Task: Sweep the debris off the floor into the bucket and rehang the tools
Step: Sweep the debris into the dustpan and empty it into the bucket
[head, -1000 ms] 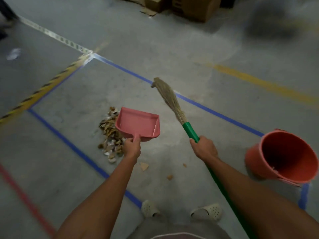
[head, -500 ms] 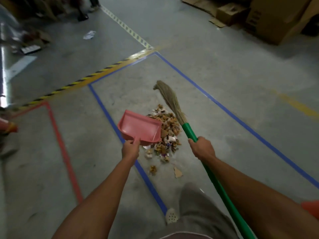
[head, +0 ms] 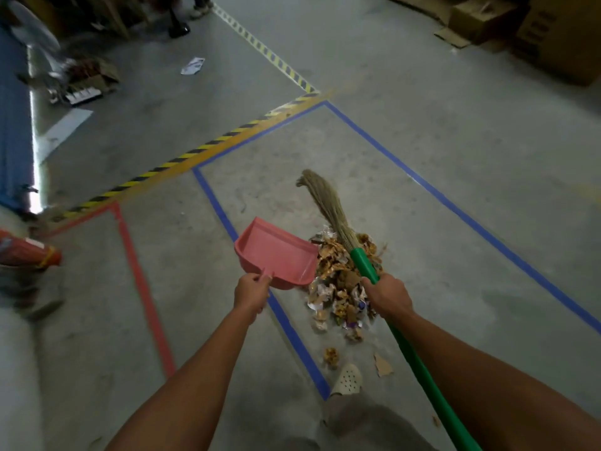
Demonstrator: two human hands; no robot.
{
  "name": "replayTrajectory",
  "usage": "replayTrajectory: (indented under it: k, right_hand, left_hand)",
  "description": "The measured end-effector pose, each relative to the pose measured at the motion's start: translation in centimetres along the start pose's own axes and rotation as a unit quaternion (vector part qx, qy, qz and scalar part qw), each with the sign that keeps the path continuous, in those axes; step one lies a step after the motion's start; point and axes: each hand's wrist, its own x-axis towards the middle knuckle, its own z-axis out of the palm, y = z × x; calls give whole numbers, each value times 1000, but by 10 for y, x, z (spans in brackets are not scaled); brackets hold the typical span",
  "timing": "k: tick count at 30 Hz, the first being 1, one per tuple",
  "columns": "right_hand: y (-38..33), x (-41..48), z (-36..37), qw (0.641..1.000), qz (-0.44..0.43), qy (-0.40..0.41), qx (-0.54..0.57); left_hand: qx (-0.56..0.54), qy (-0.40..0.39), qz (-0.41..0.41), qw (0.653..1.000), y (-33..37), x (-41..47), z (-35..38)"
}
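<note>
My left hand (head: 252, 292) grips the handle of a pink dustpan (head: 276, 252), held above the floor just left of the debris pile (head: 341, 284). My right hand (head: 388, 296) grips the green handle of a broom (head: 328, 208), whose straw bristles point away from me over the pile. The pile of brown and white scraps lies inside a blue-taped rectangle. Two loose scraps (head: 331, 355) lie nearer my feet. The bucket is out of view.
Blue tape lines (head: 286, 323), a red tape line (head: 143, 288) and a yellow-black hazard stripe (head: 182, 157) mark the grey floor. Cardboard boxes (head: 546, 37) stand at the back right. Clutter sits at the left edge. My white shoe (head: 347, 380) is below the pile.
The view has swung left: the red bucket has left the frame. The pile, left of the dustpan a second ago, now lies to its right under the broom.
</note>
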Motion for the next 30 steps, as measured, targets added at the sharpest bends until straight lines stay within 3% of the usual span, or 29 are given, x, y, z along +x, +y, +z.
replayTrajectory:
  k: [6,15,23,30]
  right_hand:
    - [-62,24,10,999,48,7,22]
    - [-145,36,63,986,147,52,53]
    - [-232,-8,136,934,308,93,158]
    - [-262,-62,194,879,394,134,231]
  left_hand:
    - [49,-41,26,998,33,84,-37]
    - [131,-190,73,970,64,228,-72]
    - [223,-304,138,916,86,297,-106]
    - [265,-360,174,878,74,311,-129]
